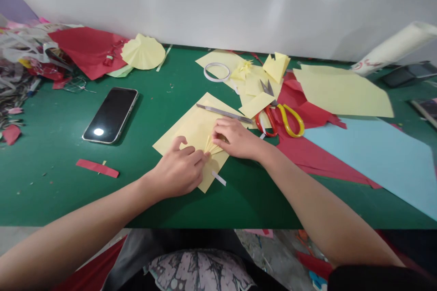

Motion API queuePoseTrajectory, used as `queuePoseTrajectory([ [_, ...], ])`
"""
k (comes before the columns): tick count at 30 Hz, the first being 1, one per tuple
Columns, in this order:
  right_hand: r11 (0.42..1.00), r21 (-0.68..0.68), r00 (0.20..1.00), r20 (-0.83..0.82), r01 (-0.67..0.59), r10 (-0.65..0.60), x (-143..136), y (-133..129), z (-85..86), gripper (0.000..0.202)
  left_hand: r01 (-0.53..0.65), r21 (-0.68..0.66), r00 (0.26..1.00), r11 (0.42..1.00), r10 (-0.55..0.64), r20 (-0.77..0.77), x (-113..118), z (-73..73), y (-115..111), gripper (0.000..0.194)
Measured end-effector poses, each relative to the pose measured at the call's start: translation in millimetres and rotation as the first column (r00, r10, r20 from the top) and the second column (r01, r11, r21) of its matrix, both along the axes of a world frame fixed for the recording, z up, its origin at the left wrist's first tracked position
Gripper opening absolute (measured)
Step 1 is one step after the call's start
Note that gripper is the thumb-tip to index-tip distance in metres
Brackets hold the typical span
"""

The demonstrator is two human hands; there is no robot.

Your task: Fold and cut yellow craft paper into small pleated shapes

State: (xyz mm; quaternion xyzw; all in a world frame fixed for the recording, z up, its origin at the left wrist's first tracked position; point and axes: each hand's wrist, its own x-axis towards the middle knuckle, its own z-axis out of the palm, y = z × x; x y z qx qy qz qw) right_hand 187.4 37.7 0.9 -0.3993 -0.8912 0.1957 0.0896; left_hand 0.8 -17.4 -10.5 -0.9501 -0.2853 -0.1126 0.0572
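Observation:
Between my two hands is a small pleated piece of yellow paper [212, 147], its folds spreading like a fan. My left hand [180, 168] pinches its lower left end, index finger curled up. At the upper right of the folds, my right hand [235, 138] grips the pleats with thumb and fingers. Beneath lies a flat yellow paper sheet [184, 129] on the green table. Metal tweezers [223, 112] rest across the sheet just beyond my right hand. A short white strip [219, 178] lies at the sheet's lower edge.
Scissors [285, 116] with red and yellow handles lie right of my hands, by red paper [300, 100] and blue paper [375, 154]. A tape roll [217, 72] sits behind. Left are a phone [111, 115], a red strip [97, 168] and a pleated yellow paper fan [143, 52].

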Motion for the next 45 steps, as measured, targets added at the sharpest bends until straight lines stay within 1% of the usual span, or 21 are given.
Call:
queuePoseTrajectory([
  [5,1.0,-0.018,1.0,-0.007,0.006,-0.006,-1,-1,0.2,0.011,-0.035,-0.125,0.998,0.992,0.041,0.048,0,1.5,0,0.026],
  [8,0.999,-0.034,1.0,-0.014,0.02,-0.02,-1,-1,0.5,0.01,-0.054,-0.196,0.997,0.979,0.064,0.046,0,4.9,1,0.025],
  [10,0.999,-0.044,0.999,-0.027,0.03,-0.031,0,-1,0.7,0.01,-0.059,-0.219,0.997,0.974,0.069,0.039,0,7.0,1,0.024],
  [15,0.991,-0.085,0.991,-0.08,0.104,-0.111,3,-2,2.9,0.009,-0.071,-0.248,0.997,0.966,0.08,0.024,1,9.9,2,0.022],
  [17,0.988,-0.079,0.986,-0.096,0.13,-0.137,2,-5,3.6,0.008,-0.079,-0.264,0.996,0.961,0.087,0.022,1,10.5,2,0.021],
  [18,0.989,-0.063,0.986,-0.093,0.133,-0.139,0,-8,3.5,0.011,-0.084,-0.272,0.996,0.959,0.092,0.018,1,10.6,3,0.02],
  [21,0.99,0.024,0.99,-0.017,0.14,-0.139,-6,-16,1.2,0.025,-0.096,-0.293,0.995,0.951,0.101,0.003,0,10.7,3,0.019],
  [22,0.986,0.057,0.987,0.021,0.157,-0.159,-8,-18,-0.1,0.027,-0.099,-0.299,0.995,0.949,0.103,0.0,0,10.6,3,0.019],
  [23,0.975,0.093,0.977,0.049,0.204,-0.209,-10,-20,-1.5,0.027,-0.099,-0.306,0.995,0.947,0.104,-0.001,0,10.5,3,0.019],
  [25,0.965,0.099,0.963,0.092,0.245,-0.254,-12,-21,-4.5,0.031,-0.102,-0.317,0.994,0.943,0.107,0.0,1,10.2,3,0.02],
  [28,0.955,0.065,0.952,0.09,0.289,-0.294,-11,-17,-8.8,0.036,-0.108,-0.335,0.993,0.936,0.116,0.006,1,10.1,3,0.02],
  [32,0.923,0.064,0.92,0.08,0.379,-0.383,-6,-8,-13.3,0.032,-0.108,-0.343,0.992,0.933,0.121,0.017,1,10.3,4,0.022],
  [37,0.92,0.107,0.921,0.058,0.378,-0.385,-1,-2,-14.1,0.026,-0.108,-0.347,0.993,0.931,0.117,0.004,0,11.1,5,0.023],
  [45,0.92,0.118,0.924,0.039,0.373,-0.379,-2,-5,-13.7,0.023,-0.113,-0.32,0.994,0.941,0.11,-0.029,0,13.0,3,0.024],
])
